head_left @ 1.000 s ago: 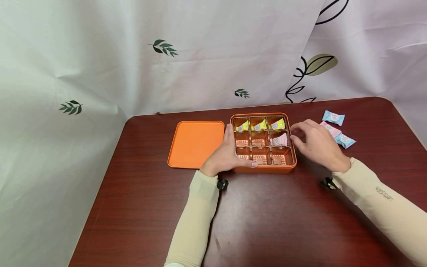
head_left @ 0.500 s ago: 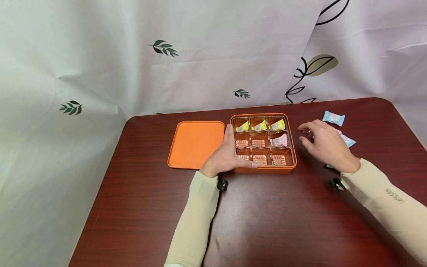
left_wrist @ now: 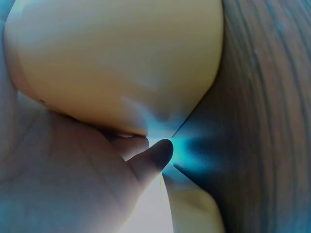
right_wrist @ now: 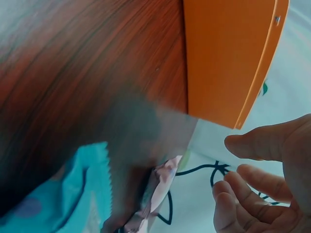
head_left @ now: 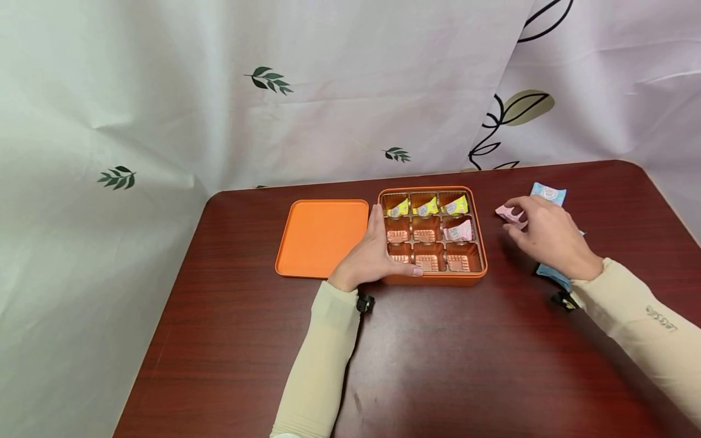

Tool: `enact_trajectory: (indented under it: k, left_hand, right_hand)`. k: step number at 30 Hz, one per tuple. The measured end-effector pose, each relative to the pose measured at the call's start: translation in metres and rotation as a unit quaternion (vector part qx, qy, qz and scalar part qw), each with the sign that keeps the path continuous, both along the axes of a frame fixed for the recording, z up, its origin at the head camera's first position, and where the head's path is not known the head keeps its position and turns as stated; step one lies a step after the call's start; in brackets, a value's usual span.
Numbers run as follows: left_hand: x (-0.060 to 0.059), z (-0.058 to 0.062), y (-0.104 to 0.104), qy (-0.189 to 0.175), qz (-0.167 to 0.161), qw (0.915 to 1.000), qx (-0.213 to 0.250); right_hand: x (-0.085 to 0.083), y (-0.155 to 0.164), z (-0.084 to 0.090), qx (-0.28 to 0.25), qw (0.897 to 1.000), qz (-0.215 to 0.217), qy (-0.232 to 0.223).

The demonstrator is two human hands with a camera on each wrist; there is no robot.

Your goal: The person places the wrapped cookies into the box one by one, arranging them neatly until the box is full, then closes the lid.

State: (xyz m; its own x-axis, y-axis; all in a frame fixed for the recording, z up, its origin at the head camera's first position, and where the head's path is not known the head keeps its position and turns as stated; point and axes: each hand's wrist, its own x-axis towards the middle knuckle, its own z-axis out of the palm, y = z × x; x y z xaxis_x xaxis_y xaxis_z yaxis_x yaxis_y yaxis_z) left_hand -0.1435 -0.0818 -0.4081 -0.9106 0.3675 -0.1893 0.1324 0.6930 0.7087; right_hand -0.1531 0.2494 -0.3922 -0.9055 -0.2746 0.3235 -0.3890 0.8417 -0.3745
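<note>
In the head view my left hand rests at the left front corner of an orange box, fingers straight along its left side and thumb over the front rim. The box's compartment tray bears three yellow-wrapped candies in the back row and one pink-wrapped candy in the right middle compartment. To the right of the box, my right hand hovers over loose candies, its fingertips by another pink candy. The right wrist view shows thumb and fingers parted, with a pink candy beyond them.
An orange lid lies left of the box. One blue candy lies behind my right hand, another blue candy near its wrist. A patterned white curtain hangs along the table's back edge.
My right hand has drawn back rightward from the box's right rim to the loose candies, uncovering a pink one at its fingertips. My left hand and the box have stayed put.
</note>
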Motion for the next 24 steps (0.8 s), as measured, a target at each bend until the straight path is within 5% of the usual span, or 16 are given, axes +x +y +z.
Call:
enact_trajectory:
  k: [24]
  left_hand:
    - [0.0,0.0,0.0,-0.001,0.0,1.0,0.004]
  right_hand:
    - [-0.017,0.019,-0.011,0.022,0.997,-0.016,-0.068]
